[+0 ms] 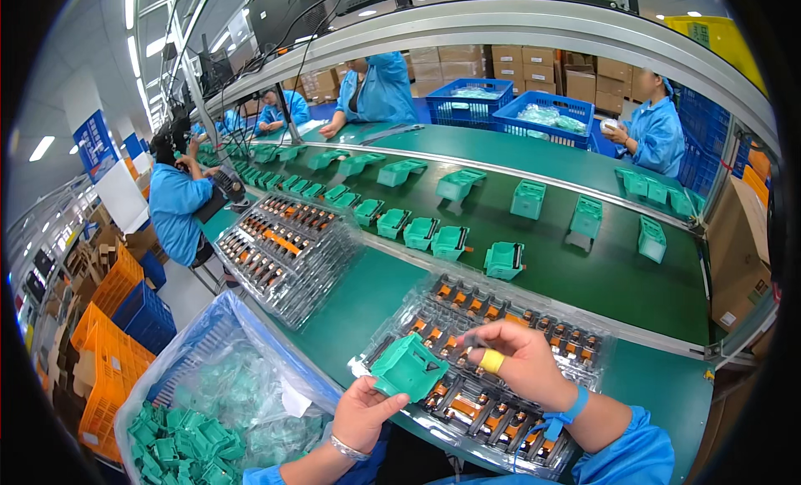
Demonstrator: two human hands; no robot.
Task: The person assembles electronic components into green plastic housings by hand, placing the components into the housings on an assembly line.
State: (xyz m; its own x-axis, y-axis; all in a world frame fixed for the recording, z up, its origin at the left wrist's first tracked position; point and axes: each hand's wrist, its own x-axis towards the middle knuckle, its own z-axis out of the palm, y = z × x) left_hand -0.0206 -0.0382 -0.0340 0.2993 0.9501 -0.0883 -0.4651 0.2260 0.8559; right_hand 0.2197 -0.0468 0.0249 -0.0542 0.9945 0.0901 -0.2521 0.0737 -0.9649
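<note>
My left hand (365, 414) grips a green plastic housing (406, 370) by its near lower edge, with the open hollow side facing up. Just right of it, my right hand (524, 364) pinches a small dark part (473, 341) between thumb and fingertips; its exact kind is too small to tell. A yellow band wraps one right finger, and a blue strap (570, 412) circles that wrist. Below both hands lies a clear plastic tray (607, 325) with rows of black-and-orange components (464, 407).
A stack of similar trays (288, 260) stands left. Green housings (449, 242) line the conveyor (534, 226) beyond. A lined bin (242, 318) of green parts sits at lower left. A metal beam (501, 22) crosses overhead. Co-workers in blue (380, 89) work across the line and at left.
</note>
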